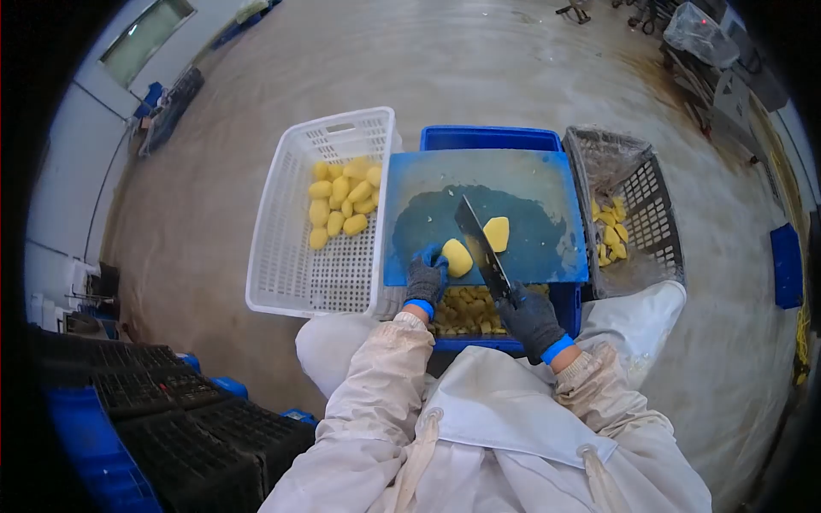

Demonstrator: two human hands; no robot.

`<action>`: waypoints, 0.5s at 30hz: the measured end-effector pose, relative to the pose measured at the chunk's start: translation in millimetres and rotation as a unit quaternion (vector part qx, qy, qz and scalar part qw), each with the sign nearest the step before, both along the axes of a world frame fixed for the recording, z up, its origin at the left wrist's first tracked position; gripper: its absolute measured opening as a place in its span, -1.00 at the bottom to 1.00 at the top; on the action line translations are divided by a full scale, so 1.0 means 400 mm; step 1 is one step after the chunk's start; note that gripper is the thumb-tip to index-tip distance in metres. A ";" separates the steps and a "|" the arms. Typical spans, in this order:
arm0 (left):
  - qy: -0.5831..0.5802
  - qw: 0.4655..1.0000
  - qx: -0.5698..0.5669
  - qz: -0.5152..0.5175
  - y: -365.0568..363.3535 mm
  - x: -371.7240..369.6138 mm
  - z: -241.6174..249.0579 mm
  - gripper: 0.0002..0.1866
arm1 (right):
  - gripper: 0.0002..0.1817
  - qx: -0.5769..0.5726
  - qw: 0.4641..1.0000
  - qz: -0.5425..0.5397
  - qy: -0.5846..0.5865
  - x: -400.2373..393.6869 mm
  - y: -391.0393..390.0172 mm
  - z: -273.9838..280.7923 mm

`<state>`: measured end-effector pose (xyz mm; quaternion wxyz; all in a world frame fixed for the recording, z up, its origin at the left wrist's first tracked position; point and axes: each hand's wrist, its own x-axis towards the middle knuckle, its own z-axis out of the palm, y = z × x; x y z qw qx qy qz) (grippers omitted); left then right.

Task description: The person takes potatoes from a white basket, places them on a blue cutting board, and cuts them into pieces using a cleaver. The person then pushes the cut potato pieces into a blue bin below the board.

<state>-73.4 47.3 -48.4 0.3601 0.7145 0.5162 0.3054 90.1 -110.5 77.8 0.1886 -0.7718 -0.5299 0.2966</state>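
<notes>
In a dark glove, my left hand (426,275) has its fingers curled against the left side of a peeled yellow potato (457,257) on the blue cutting board (419,184). My gloved right hand (532,323) is closed around the handle of a wide-bladed kitchen knife (481,240). The blade points away from me and stands between that potato and a cut potato piece (496,233), which shows a flat face. Water wets the middle of the board. My left fingertips are partly hidden behind the potato.
A white crate (276,227) with several peeled potatoes (342,192) stands left. The board rests across a blue bin (566,308) holding chopped pieces (469,309). At right, a lined black crate (671,244) holds yellow pieces (609,227). Dark crates (171,376) stand lower left.
</notes>
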 end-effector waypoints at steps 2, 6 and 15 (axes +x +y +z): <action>0.025 1.000 -0.007 -0.003 -0.010 -0.007 0.000 -0.67 | -0.62 -0.010 1.000 0.010 -0.016 -0.017 -0.001 0.005; 0.044 0.999 -0.012 0.004 -0.025 -0.001 0.022 -0.62 | -0.64 -0.012 1.000 0.009 -0.011 -0.044 -0.005 0.027; 0.083 0.995 0.053 -0.018 -0.037 0.000 0.015 -0.64 | -0.59 -0.078 0.996 0.023 -0.043 -0.095 0.065 -0.100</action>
